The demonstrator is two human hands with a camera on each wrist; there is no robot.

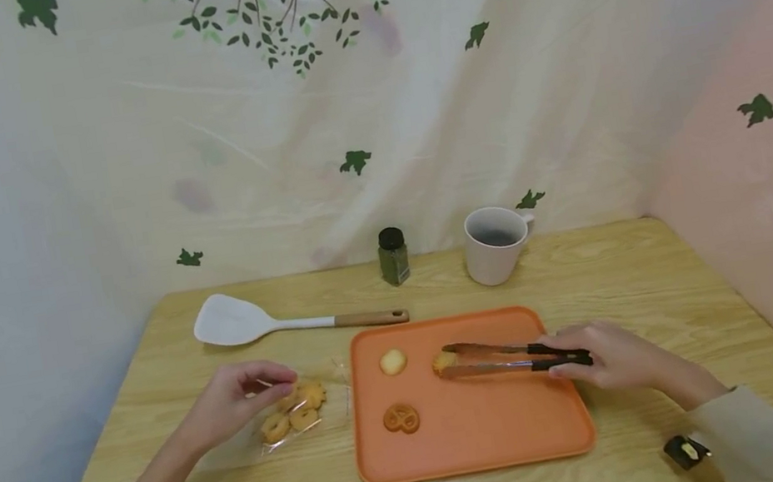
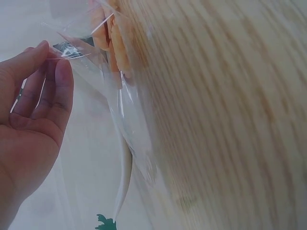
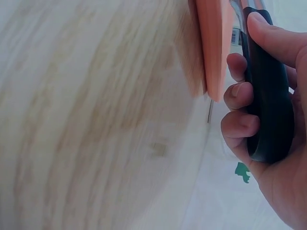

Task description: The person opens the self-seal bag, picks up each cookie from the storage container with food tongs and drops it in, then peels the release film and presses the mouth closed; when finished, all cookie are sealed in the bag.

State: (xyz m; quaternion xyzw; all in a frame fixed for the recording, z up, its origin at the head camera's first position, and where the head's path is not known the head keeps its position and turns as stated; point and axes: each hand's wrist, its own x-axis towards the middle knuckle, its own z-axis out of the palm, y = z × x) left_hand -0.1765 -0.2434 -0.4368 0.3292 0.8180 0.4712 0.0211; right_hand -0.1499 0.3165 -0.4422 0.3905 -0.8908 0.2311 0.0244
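My right hand [image 1: 605, 354] grips the black handles of a pair of tongs [image 1: 498, 367], fingers curled round them in the right wrist view [image 3: 268, 91]. The tongs reach over an orange tray [image 1: 493, 435], and their tips flank a golden cookie [image 1: 444, 362]. Also on the tray lie a pale round cookie [image 1: 393, 361] and a brown pretzel-shaped cookie [image 1: 401, 419]. On the left, my left hand [image 1: 248, 398] pinches the edge of a clear plastic bag [image 2: 72, 50] between thumb and fingertips. Several ring-shaped cookies [image 1: 296, 414] are inside the bag.
Behind the bag lies a white spatula [image 1: 232, 320] with a wooden handle, its end close to the tray. A black-capped spice jar [image 1: 393, 257] and a light mug [image 1: 494, 249] stand at the back of the wooden table [image 1: 610, 264], before a leaf-patterned curtain.
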